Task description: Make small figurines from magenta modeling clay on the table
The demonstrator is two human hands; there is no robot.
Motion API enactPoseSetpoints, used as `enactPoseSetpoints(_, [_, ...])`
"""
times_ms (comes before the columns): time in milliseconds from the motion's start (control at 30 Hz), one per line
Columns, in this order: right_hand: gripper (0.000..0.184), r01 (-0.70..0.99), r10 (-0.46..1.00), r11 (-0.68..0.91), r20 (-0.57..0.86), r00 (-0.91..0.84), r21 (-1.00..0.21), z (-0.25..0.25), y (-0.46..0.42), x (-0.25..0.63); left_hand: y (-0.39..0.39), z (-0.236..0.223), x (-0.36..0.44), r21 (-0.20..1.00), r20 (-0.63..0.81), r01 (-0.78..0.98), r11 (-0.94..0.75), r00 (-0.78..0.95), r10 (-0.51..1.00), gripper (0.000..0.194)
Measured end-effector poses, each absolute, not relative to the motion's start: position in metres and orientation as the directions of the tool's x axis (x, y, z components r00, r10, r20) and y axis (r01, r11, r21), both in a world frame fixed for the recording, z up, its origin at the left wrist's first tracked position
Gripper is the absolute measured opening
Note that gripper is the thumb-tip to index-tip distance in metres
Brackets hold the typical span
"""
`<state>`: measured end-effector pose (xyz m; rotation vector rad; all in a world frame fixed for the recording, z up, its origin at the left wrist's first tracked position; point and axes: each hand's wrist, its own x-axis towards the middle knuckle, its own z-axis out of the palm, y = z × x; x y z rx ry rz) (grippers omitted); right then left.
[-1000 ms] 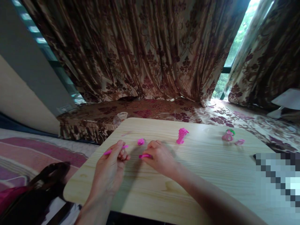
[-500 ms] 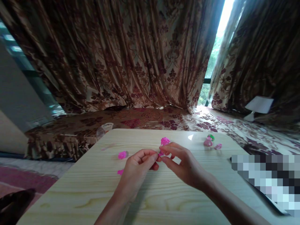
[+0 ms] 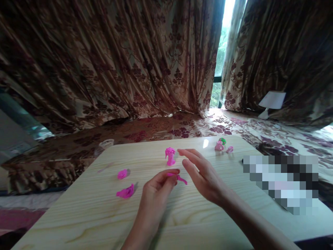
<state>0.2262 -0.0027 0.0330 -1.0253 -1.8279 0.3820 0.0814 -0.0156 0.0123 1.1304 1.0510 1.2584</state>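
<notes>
Above the pale worktop (image 3: 104,217), the left hand (image 3: 157,191) pinches a thin pink strip (image 3: 182,180), one end poking toward the right hand (image 3: 205,175), whose thumb and fingers stand apart. Just beyond, I see a pink figure (image 3: 170,157) upright; a pink lump (image 3: 122,174) and a crumpled pink piece (image 3: 126,192) lie off left.
</notes>
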Motion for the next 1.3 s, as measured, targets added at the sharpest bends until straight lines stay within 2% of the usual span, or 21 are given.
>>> enactPoseSetpoints(100, [0.040,0.543,0.778,0.583,0.609,-0.157,-0.604,0.031,0.004,0.213,-0.029,0.012,0.091,0.944,0.006,-0.324,0.059,0.196,0.981,0.023])
enactPoseSetpoints(233, [0.051,0.667,0.765,0.540,0.630,-0.135,-0.513,0.019,-0.006,0.190,-0.044,0.017,0.097,0.686,-0.065,-0.667,0.292,0.344,0.937,0.043])
enactPoseSetpoints(333, [0.063,0.658,0.741,0.615,0.603,-0.294,-0.435,0.014,-0.016,0.179,-0.044,0.022,0.094,0.521,-0.066,-0.769,0.370,0.396,0.916,0.057])
enactPoseSetpoints(400, [0.061,0.660,0.757,0.596,0.593,-0.273,-0.457,0.014,-0.018,0.177,-0.042,0.024,0.090,0.478,-0.036,-0.783,0.397,0.435,0.900,0.061])
enactPoseSetpoints(467, [0.059,0.676,0.779,0.544,0.597,-0.189,-0.496,0.015,-0.018,0.175,-0.037,0.023,0.088,0.468,-0.019,-0.766,0.441,0.490,0.872,0.063])
enactPoseSetpoints(500, [0.060,0.674,0.778,0.550,0.595,-0.200,-0.493,0.016,-0.019,0.175,-0.034,0.022,0.087,0.463,-0.020,-0.765,0.447,0.495,0.869,0.064])
enactPoseSetpoints(633, [0.070,0.607,0.702,0.693,0.556,-0.445,-0.389,0.018,-0.015,0.174,-0.026,0.022,0.087,0.425,-0.031,-0.823,0.377,0.402,0.915,0.064])
enactPoseSetpoints(767, [0.061,0.735,0.838,0.473,0.504,-0.206,-0.485,0.021,-0.003,0.180,-0.029,0.026,0.090,0.422,0.011,-0.794,0.437,0.487,0.873,0.062])
enactPoseSetpoints(900, [0.066,0.731,0.792,0.573,0.479,-0.379,-0.369,0.027,-0.003,0.181,-0.028,0.028,0.088,0.421,-0.047,-0.805,0.418,0.440,0.897,0.059])
enactPoseSetpoints(933, [0.066,0.746,0.799,0.560,0.471,-0.373,-0.361,0.030,-0.002,0.182,-0.028,0.029,0.088,0.420,-0.048,-0.805,0.418,0.440,0.896,0.058])
enactPoseSetpoints(1000, [0.067,0.806,0.856,0.450,0.444,-0.265,-0.385,0.035,0.004,0.186,-0.029,0.031,0.087,0.428,-0.027,-0.782,0.454,0.491,0.871,0.056])
enactPoseSetpoints(1067, [0.064,0.817,0.889,0.401,0.390,-0.239,-0.415,0.040,0.014,0.192,-0.031,0.031,0.088,0.453,-0.028,-0.755,0.473,0.519,0.855,0.046])
enactPoseSetpoints(1200, [0.054,0.672,0.874,0.486,0.295,-0.387,-0.559,0.047,0.027,0.204,-0.030,0.024,0.087,0.569,-0.152,-0.716,0.404,0.391,0.908,0.020])
enactPoseSetpoints(1300, [0.049,0.563,0.874,0.486,0.361,-0.326,-0.669,0.052,0.022,0.210,-0.025,0.020,0.085,0.624,-0.230,-0.688,0.370,0.291,0.929,0.012])
